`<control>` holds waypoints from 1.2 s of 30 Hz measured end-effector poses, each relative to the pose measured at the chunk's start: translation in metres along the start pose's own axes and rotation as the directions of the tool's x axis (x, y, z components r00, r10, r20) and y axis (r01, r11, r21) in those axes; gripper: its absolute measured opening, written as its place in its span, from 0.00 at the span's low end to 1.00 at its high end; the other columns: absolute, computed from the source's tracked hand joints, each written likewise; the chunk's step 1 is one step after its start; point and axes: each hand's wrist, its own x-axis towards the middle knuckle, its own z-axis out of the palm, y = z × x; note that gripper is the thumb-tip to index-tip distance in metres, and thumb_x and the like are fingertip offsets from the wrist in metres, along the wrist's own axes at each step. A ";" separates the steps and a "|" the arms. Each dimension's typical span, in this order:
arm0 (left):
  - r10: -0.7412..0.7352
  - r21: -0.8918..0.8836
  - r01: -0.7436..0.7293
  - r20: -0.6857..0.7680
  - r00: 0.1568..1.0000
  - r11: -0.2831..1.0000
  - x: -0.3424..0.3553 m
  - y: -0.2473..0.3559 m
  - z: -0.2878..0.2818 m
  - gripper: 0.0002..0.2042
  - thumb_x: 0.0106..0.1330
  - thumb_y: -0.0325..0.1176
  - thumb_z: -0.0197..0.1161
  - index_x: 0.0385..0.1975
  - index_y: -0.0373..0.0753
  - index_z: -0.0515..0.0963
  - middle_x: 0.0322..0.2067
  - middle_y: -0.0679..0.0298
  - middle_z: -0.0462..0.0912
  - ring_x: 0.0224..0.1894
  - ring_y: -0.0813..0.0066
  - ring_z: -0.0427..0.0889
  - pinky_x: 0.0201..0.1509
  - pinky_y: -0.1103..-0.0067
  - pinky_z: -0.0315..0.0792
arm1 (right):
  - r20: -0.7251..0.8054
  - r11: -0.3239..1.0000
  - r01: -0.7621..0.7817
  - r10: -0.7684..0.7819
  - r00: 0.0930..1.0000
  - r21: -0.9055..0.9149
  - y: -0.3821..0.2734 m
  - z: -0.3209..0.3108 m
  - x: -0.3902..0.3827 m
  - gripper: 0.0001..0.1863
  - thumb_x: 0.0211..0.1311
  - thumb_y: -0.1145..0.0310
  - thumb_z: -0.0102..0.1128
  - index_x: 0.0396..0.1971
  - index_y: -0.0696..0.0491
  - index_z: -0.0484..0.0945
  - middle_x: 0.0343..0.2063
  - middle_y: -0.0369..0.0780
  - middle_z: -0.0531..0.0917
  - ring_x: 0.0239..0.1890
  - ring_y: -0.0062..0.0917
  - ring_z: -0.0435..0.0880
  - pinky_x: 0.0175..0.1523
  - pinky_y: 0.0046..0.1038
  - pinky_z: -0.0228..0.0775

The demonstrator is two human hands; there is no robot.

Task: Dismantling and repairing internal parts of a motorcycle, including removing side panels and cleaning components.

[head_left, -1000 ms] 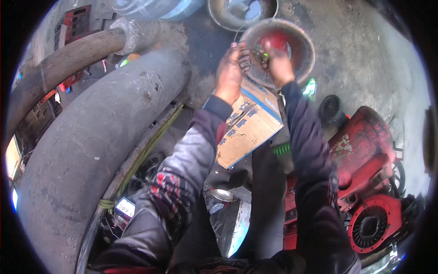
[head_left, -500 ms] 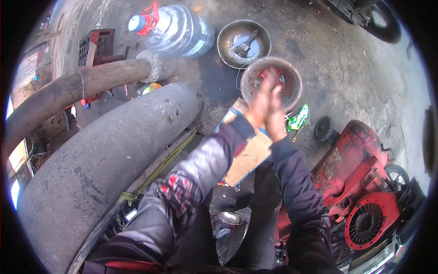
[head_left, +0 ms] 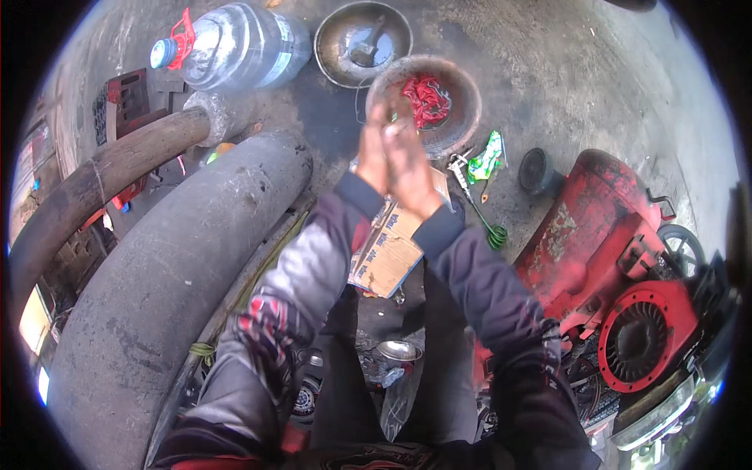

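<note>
My left hand (head_left: 374,157) and my right hand (head_left: 411,172) are laid palm against palm, fingers stretched out and slightly blurred. I make out nothing held between them. They hover over the near left rim of a round, worn basin (head_left: 468,113), in which a crumpled red cloth (head_left: 428,102) lies. Below my wrists a flattened cardboard box (head_left: 388,247) with a blue edge rests by my legs. Just right of the basin lie a green-and-white plastic packet (head_left: 487,159) and a metal tool with a green coiled hose (head_left: 496,235).
Behind the basin stands a metal bowl (head_left: 333,66) holding liquid and a brush (head_left: 364,53). A large water bottle (head_left: 235,47) lies at the far left. A big inner tube (head_left: 180,235) fills the left side; a red air compressor (head_left: 583,211) stands on the right.
The view has shifted, so the basin and bottle sit higher and further left. My hands stay pressed together but have drawn back from over the basin, uncovering the red cloth.
</note>
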 end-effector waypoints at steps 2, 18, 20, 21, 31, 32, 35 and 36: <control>-0.053 -0.138 0.076 0.159 0.986 0.988 -0.014 -0.025 0.033 0.19 0.72 0.43 0.46 0.57 0.41 0.68 0.56 0.62 0.72 0.58 0.72 0.70 0.65 0.72 0.60 | 0.021 0.886 -0.306 0.319 0.948 0.349 0.024 -0.044 0.035 0.25 0.68 0.64 0.46 0.61 0.60 0.61 0.56 0.50 0.68 0.61 0.37 0.65 0.65 0.32 0.55; -0.156 -0.251 0.165 0.057 0.986 0.954 0.004 0.016 0.035 0.24 0.74 0.43 0.36 0.64 0.34 0.59 0.64 0.51 0.61 0.66 0.61 0.60 0.69 0.69 0.54 | -0.022 0.705 0.150 -0.229 0.973 -0.693 0.031 -0.028 0.059 0.26 0.71 0.60 0.40 0.61 0.61 0.61 0.63 0.59 0.58 0.68 0.54 0.50 0.70 0.44 0.41; -0.110 -0.302 0.151 0.149 0.983 0.941 0.014 0.038 -0.002 0.24 0.74 0.43 0.36 0.64 0.35 0.58 0.64 0.52 0.61 0.67 0.63 0.60 0.70 0.69 0.53 | 0.032 0.820 0.220 -0.239 0.970 -0.528 0.006 0.009 0.020 0.30 0.71 0.55 0.38 0.61 0.64 0.59 0.63 0.60 0.59 0.69 0.52 0.50 0.71 0.43 0.39; -0.061 -0.358 0.146 0.239 0.969 0.922 0.013 0.051 -0.016 0.25 0.74 0.43 0.37 0.65 0.35 0.58 0.65 0.54 0.61 0.67 0.64 0.59 0.70 0.69 0.52 | 0.087 0.898 0.273 -0.259 0.962 -0.345 -0.013 0.022 0.007 0.34 0.70 0.50 0.36 0.62 0.66 0.58 0.62 0.60 0.59 0.69 0.50 0.49 0.72 0.41 0.38; -0.102 0.238 0.029 0.302 0.948 0.971 0.074 0.008 -0.031 0.22 0.73 0.44 0.38 0.59 0.38 0.66 0.58 0.61 0.71 0.62 0.66 0.66 0.69 0.71 0.53 | -0.039 0.728 0.453 -0.547 0.836 -0.515 0.061 0.010 0.075 0.22 0.70 0.56 0.40 0.50 0.60 0.68 0.53 0.52 0.72 0.54 0.47 0.71 0.59 0.41 0.63; -0.034 0.177 -0.008 0.234 0.972 0.984 0.069 -0.009 -0.016 0.22 0.73 0.45 0.38 0.58 0.37 0.67 0.57 0.61 0.71 0.60 0.66 0.67 0.68 0.72 0.54 | -0.081 0.935 0.156 -0.191 0.978 -0.318 0.072 -0.017 0.080 0.29 0.69 0.51 0.36 0.57 0.61 0.61 0.58 0.55 0.66 0.60 0.49 0.63 0.65 0.40 0.55; -0.213 -0.078 0.231 0.185 0.959 0.970 0.092 -0.005 -0.054 0.23 0.71 0.49 0.45 0.57 0.38 0.67 0.52 0.59 0.74 0.56 0.66 0.70 0.65 0.71 0.57 | 0.132 0.948 -0.074 0.120 0.984 -0.310 0.118 -0.022 0.068 0.37 0.69 0.43 0.33 0.61 0.62 0.61 0.60 0.58 0.64 0.64 0.46 0.62 0.69 0.37 0.50; 0.120 0.721 -0.127 0.061 0.991 0.682 0.103 0.007 -0.078 0.19 0.75 0.39 0.39 0.57 0.33 0.65 0.55 0.54 0.72 0.54 0.66 0.73 0.60 0.76 0.64 | 0.247 0.855 -0.004 0.155 0.957 -0.519 0.144 -0.033 0.070 0.35 0.68 0.45 0.38 0.60 0.62 0.62 0.59 0.58 0.65 0.63 0.45 0.65 0.67 0.37 0.54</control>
